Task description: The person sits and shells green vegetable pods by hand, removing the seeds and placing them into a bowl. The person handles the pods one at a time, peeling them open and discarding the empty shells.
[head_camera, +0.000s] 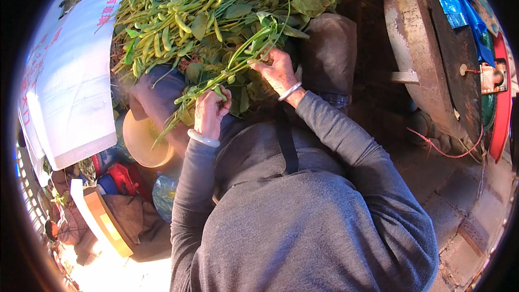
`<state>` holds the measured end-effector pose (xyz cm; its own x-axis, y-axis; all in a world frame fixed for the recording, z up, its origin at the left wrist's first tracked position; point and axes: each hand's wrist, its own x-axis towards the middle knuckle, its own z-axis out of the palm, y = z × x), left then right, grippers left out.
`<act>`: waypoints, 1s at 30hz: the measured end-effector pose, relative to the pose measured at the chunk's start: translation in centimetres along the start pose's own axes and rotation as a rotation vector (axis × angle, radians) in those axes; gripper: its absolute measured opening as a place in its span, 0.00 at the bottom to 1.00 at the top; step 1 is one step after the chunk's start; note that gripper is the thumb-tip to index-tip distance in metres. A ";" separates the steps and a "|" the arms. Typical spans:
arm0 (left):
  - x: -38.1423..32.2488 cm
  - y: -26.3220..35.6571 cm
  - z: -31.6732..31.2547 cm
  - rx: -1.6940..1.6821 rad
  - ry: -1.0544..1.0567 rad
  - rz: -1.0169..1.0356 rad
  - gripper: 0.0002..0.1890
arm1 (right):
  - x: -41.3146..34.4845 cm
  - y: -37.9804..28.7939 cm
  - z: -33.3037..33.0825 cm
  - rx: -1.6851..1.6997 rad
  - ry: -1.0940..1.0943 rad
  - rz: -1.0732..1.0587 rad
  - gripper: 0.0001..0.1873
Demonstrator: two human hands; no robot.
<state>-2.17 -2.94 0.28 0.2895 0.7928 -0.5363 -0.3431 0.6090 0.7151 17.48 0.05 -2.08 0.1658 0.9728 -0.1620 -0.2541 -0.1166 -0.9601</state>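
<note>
A green soybean stalk (227, 74) with leaves and pods stretches slantwise across my lap. My right hand (277, 71), with a pale bangle at the wrist, grips its upper leafy part between thumb and fingers. Lower down, my left hand (213, 109) is curled closed at the same stalk, its fingertips on a green pod (220, 93); a pale bangle circles that wrist too. Beyond both hands lies a thick heap of soybean plants (170, 28), full of plump pods and broad leaves, resting against my knees.
A yellowish plastic bowl (142, 146) stands by my left leg, small bits inside. Left of it hangs a white sheet (81, 101) bearing red writing. A cardboard box edge (107, 227) lies lower left. A heavy rusty round-edged object (421, 48) rises at right, with a pink string (446, 154) below.
</note>
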 end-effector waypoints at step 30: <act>5.0 -3.2 7.2 0.007 -0.048 -0.095 0.08 | -1.8 3.6 -3.9 -0.296 0.056 -0.263 0.12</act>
<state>6.78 -1.10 -1.44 0.3628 0.7294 -0.5799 -0.3058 0.6810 0.6654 20.02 -2.89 -6.19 0.2429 0.9655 0.0939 0.0879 0.0745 -0.9933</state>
